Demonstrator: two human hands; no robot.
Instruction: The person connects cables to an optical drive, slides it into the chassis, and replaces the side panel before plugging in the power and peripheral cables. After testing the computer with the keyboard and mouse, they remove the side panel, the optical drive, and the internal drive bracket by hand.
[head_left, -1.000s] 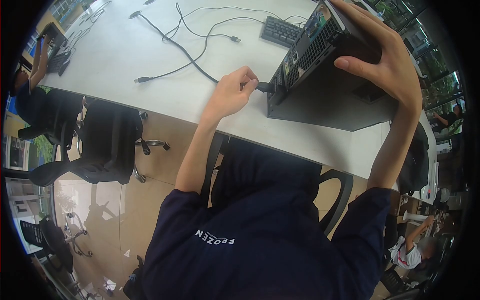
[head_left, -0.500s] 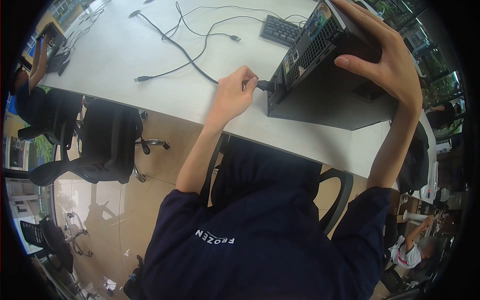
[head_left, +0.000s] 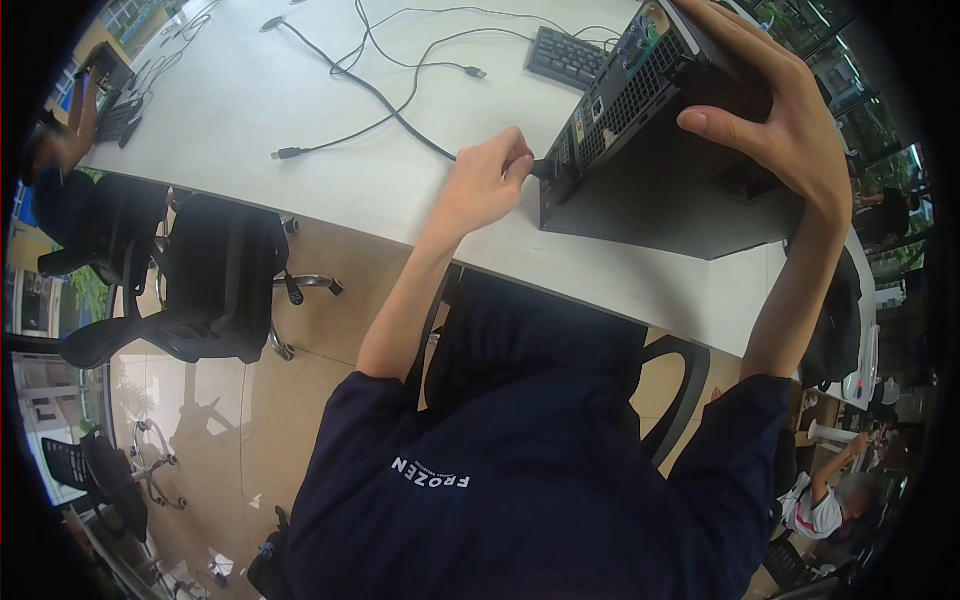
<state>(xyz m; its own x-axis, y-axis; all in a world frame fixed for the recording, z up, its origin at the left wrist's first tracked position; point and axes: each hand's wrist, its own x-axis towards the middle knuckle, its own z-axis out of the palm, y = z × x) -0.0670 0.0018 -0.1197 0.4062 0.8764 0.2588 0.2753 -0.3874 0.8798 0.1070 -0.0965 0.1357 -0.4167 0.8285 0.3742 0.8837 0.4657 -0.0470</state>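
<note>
A black computer tower (head_left: 640, 195) stands on the white table with its port-covered back panel turned toward my left hand. My left hand (head_left: 485, 185) pinches the black power cable's plug (head_left: 543, 169) right at the lower corner of that panel. From behind the hand, the thick power cable (head_left: 402, 120) runs up and left across the tabletop. My right hand (head_left: 785, 125) grips the tower from above, its thumb on the near side panel and its fingers over the far top edge, partly hidden at the frame's border.
Behind the tower lies a black keyboard (head_left: 568, 58). Thin USB cables (head_left: 475, 72) curl over the white table (head_left: 230, 110). Black office chairs (head_left: 220, 275) stand at the left. Other people (head_left: 815, 505) are at the far left and right edges.
My left hand has moved a little to the right, closer to the tower, and less of the plug shows. My right hand keeps its hold on the tower.
</note>
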